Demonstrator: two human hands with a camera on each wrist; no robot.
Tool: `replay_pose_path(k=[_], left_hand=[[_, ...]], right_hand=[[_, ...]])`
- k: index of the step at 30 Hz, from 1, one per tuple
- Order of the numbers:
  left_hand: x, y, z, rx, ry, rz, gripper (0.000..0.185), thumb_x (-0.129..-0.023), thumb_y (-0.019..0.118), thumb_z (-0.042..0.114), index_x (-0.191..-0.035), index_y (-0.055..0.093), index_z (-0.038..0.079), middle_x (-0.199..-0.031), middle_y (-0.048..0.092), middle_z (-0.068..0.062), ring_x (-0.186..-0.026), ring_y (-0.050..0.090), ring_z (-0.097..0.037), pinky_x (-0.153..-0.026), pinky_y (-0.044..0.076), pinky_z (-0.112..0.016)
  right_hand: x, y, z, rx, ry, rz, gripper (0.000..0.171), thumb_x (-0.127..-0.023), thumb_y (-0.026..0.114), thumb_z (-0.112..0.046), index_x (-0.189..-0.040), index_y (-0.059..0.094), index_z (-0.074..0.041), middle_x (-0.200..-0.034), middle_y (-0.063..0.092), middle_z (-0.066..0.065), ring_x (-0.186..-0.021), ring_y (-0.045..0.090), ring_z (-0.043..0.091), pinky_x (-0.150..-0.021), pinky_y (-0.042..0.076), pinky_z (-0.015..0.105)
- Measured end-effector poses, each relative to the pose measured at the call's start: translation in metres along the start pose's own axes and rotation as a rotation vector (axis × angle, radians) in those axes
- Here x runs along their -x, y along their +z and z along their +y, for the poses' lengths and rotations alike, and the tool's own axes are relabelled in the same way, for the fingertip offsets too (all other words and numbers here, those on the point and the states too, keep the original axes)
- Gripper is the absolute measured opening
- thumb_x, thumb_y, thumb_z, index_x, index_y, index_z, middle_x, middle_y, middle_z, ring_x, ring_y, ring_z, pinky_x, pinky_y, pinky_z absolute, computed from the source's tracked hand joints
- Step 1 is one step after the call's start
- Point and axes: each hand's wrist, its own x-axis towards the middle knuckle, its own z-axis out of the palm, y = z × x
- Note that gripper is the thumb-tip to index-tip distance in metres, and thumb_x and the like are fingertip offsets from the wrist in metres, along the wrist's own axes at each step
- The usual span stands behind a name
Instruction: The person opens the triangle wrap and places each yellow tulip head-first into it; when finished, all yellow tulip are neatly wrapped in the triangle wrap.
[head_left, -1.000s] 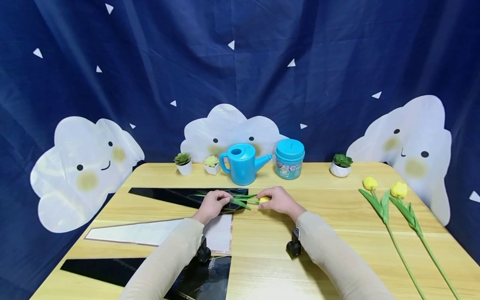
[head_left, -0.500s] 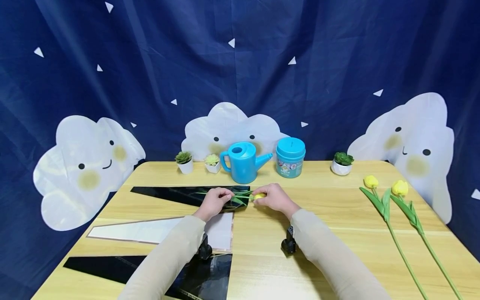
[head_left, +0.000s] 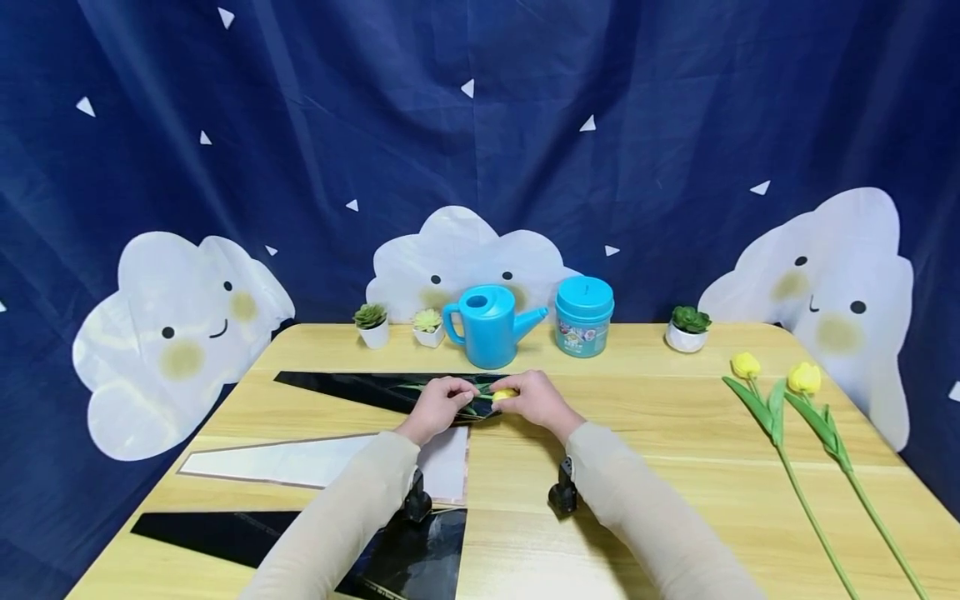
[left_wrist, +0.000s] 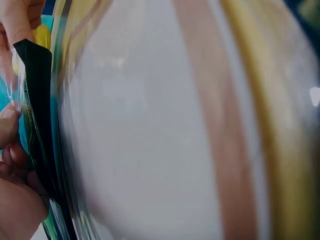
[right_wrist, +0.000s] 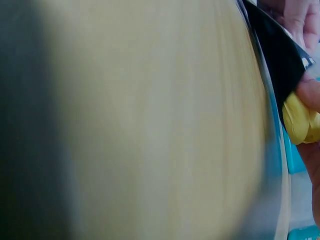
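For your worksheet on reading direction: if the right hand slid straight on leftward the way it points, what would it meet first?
Probably the left hand, holding the black sleeve's mouth just ahead of the right hand and its yellow tulip; depth is unclear.

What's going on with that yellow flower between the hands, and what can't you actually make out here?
- Yellow tulip: in the head view only its bloom shows; the right hand and left hand cover the stem.
- Black sleeve: whether its mouth is open is too small to tell.
- Left wrist view: the table is a blur.
- Jar label: too small to read.
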Motion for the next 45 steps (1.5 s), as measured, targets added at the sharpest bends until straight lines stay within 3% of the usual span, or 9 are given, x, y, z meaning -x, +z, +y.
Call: replay_pose_path(k=[8, 15, 21, 30, 45], left_hand=[[0.003, 0.004, 0.003, 0.01, 0.004, -0.004, 0.015, -0.092, 0.055, 0.008, -0.094, 0.07, 0.009, -0.103, 0.063, -0.008, -0.094, 0.057, -0.021, -0.08, 0.046, -0.037], [0.001, 0.001, 0.003, 0.017, -0.015, 0.0, 0.015, -0.092, 0.055, 0.009, -0.095, 0.07, 0.01, -0.104, 0.062, -0.007, -0.097, 0.057, -0.022, -0.082, 0.046, -0.038], [0.0, -0.001, 0.002, 0.009, -0.025, 0.009, 0.016, -0.092, 0.055, 0.008, -0.095, 0.071, 0.01, -0.104, 0.063, -0.007, -0.101, 0.056, -0.023, -0.086, 0.045, -0.04], [0.001, -0.001, -0.005, -0.02, 0.028, 0.02, 0.015, -0.092, 0.056, 0.007, -0.094, 0.071, 0.01, -0.1, 0.063, -0.007, -0.097, 0.057, -0.023, -0.083, 0.046, -0.04], [-0.002, -0.002, -0.001, 0.04, 0.004, 0.045, 0.013, -0.091, 0.057, 0.008, -0.092, 0.071, 0.008, -0.097, 0.063, -0.006, -0.093, 0.057, -0.02, -0.081, 0.047, -0.036]], right_hand=[[-0.001, 0.01, 0.003, -0.021, 0.017, 0.019, 0.027, -0.075, 0.076, -0.013, -0.101, 0.072, -0.008, -0.101, 0.069, 0.007, -0.086, 0.061, 0.017, -0.081, 0.049, 0.034], [0.0, 0.007, 0.003, -0.04, 0.017, 0.012, 0.033, -0.077, 0.076, -0.016, -0.108, 0.069, -0.008, -0.108, 0.067, 0.008, -0.102, 0.061, 0.022, -0.088, 0.047, 0.036], [0.006, -0.002, 0.007, -0.115, 0.053, 0.006, 0.04, -0.077, 0.075, -0.015, -0.114, 0.065, -0.003, -0.109, 0.066, 0.012, -0.098, 0.063, 0.022, -0.084, 0.049, 0.036], [0.013, -0.004, 0.014, -0.162, 0.087, -0.009, 0.034, -0.078, 0.074, -0.01, -0.11, 0.067, -0.003, -0.1, 0.069, 0.01, -0.085, 0.062, 0.015, -0.077, 0.05, 0.03], [0.002, 0.013, 0.003, -0.246, 0.117, 0.092, 0.02, -0.078, 0.073, -0.007, -0.098, 0.071, -0.003, -0.092, 0.07, 0.01, -0.08, 0.062, 0.014, -0.072, 0.05, 0.027]])
